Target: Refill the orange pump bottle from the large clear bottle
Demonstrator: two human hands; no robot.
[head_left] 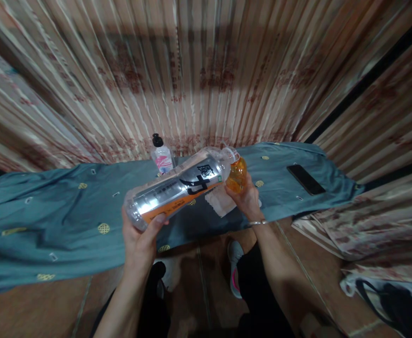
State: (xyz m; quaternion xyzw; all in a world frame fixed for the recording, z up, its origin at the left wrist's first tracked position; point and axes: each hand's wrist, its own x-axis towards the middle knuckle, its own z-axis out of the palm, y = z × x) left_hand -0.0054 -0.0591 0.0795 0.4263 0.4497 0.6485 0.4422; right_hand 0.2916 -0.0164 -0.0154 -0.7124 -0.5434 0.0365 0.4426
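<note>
A: Where was the large bottle (178, 188) situated?

B: The large bottle, clear with a silver and orange label, was held aslant above the worktop (68, 211), its neck directed to the right.

A: And the state of each hand?

B: The left hand (141, 241) was closed around the base end of the large bottle, the thumb laid against the orange part of the label. The right hand (244, 195), at the neck end of the large bottle, had its fingers curled around an amber container (237, 176); a bracelet (258, 222) encircled that wrist.

A: Did the large bottle touch the amber container?

B: The two overlapped in this view; contact could not be determined.

A: Which objects surrounded the large bottle?

B: Behind it, a black-capped bottle (163, 158) with a pink and white label stood upright on the worktop. Below its neck end lay a pale sheet (220, 203). Well to its right lay a dark phone (305, 179). Farther behind it hung a striped curtain (192, 70).
</note>
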